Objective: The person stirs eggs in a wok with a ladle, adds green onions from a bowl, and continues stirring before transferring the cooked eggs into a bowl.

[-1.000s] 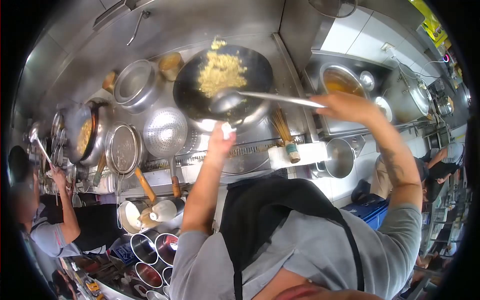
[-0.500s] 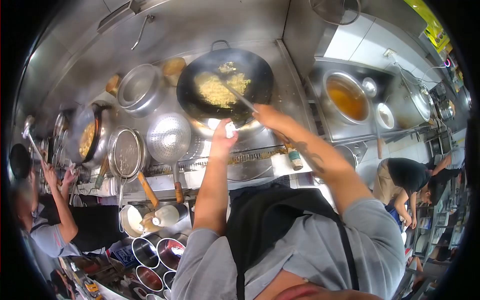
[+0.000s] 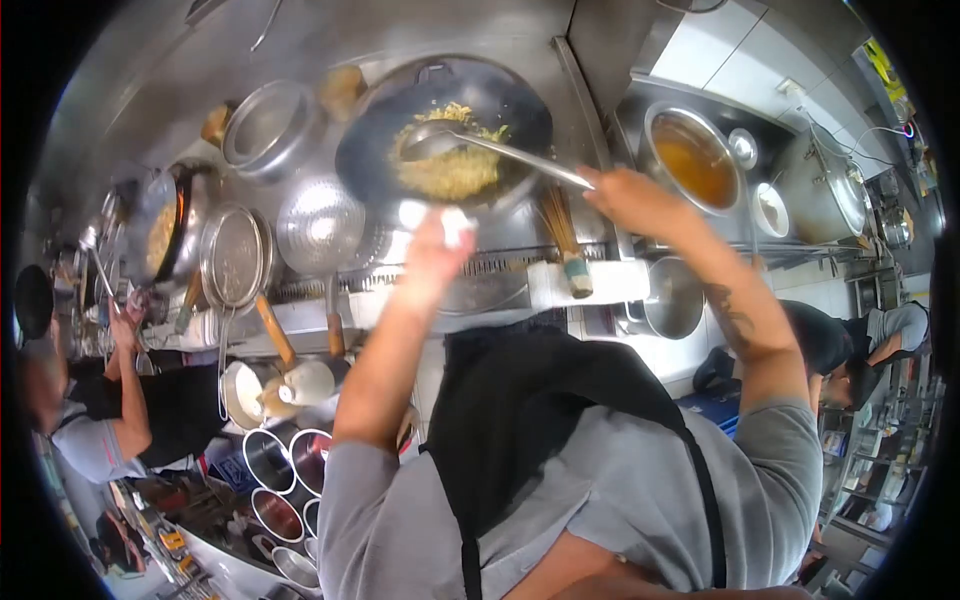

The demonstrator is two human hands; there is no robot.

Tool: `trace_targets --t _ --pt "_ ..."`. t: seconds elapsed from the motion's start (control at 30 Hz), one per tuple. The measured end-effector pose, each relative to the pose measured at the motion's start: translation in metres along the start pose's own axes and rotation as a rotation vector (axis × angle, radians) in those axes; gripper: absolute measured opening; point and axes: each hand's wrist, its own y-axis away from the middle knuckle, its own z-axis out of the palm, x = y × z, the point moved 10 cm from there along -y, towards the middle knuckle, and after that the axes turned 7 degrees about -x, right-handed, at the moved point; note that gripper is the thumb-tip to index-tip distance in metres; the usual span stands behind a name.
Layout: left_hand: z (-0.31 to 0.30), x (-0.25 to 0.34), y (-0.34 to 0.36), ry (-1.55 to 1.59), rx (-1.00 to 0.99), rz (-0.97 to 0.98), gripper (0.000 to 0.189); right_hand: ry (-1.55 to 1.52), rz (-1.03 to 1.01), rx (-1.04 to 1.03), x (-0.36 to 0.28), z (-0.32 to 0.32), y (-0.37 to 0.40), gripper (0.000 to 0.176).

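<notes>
A large black wok [image 3: 367, 135] holds yellow fried rice [image 3: 450, 178] with bits of green in it. My left hand [image 3: 437, 248] is closed on a white cloth [image 3: 457, 224] at the wok's near rim. To the right, my right hand [image 3: 640, 203] grips the end of a long metal ladle [image 3: 525, 158]. The ladle's bowl lies over the rice, near its far side. Motion smears the left hand and the rice a little.
Left of the wok are a perforated skimmer [image 3: 320, 222], a round strainer [image 3: 235, 255] and a metal pot [image 3: 268, 130]. A bamboo brush [image 3: 563, 235] lies nearer me. Orange liquid fills a pot [image 3: 692, 165] at right. A co-worker [image 3: 120, 400] stands left.
My right hand has moved right, and the ladle now lies flatter, with its bowl in plain sight. The wok appears shifted and the rice is spread differently. The whole view has also shifted.
</notes>
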Motion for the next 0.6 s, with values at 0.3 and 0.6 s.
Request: trace_targets --t 0.3,0.6 --pt "0.020 -0.085 0.002 0.997 0.184 -0.473 0.015 -0.124 0.008 -0.122 0.029 0.016 -0.019 0.037" --pt "0.026 -0.083 0.015 0.909 0.103 -0.456 0.016 0.037 -0.057 0.066 -0.014 -0.033 0.012 0.030"
